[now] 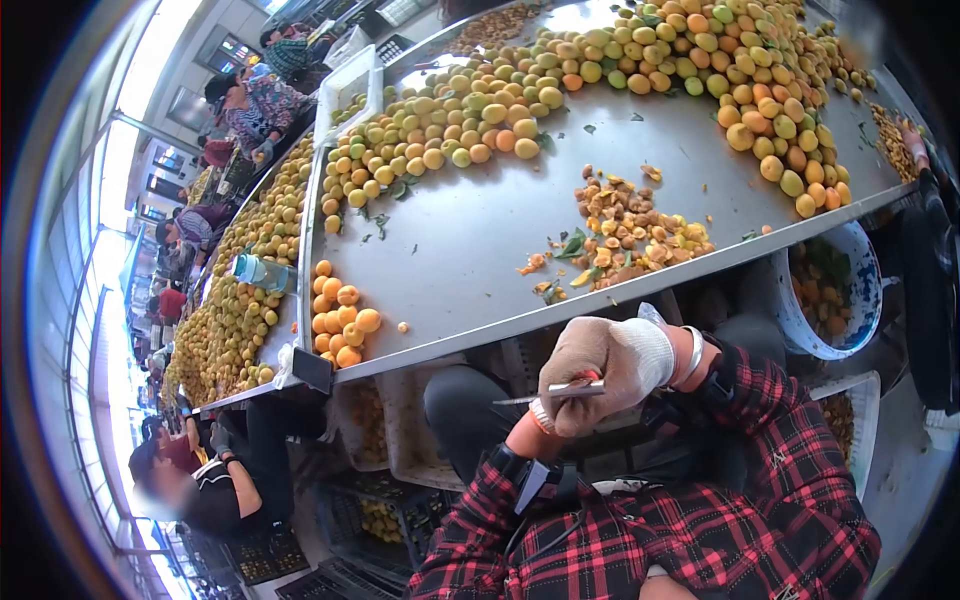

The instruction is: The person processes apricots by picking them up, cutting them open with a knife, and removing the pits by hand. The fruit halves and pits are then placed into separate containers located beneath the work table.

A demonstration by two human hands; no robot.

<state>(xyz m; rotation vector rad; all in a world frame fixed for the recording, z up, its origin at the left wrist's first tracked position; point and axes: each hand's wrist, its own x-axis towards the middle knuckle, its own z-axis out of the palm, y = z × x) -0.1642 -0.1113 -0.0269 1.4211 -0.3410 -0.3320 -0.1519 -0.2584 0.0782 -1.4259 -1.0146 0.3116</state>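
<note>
My right hand (602, 362), in a tan work glove with a white cuff, is closed around a small knife (562, 393). The thin blade points left. Just below and against it is my left hand (568, 418), also gloved and mostly covered, so its fingers are hidden. Both hands are together over my lap, in front of the metal table's edge (480, 338). Beyond the edge lies a pile of cut apricot pieces and pits (625, 232). A small group of orange apricots (340, 318) sits at the table's near left corner.
Whole apricots (470, 115) form a long band across the back of the table (430, 250). At the right stands a white bucket (862, 325) with fruit inside. Crates (375, 515) are below left. A co-worker (225, 490) sits at the left; another person's hand (912, 140) is far right.
</note>
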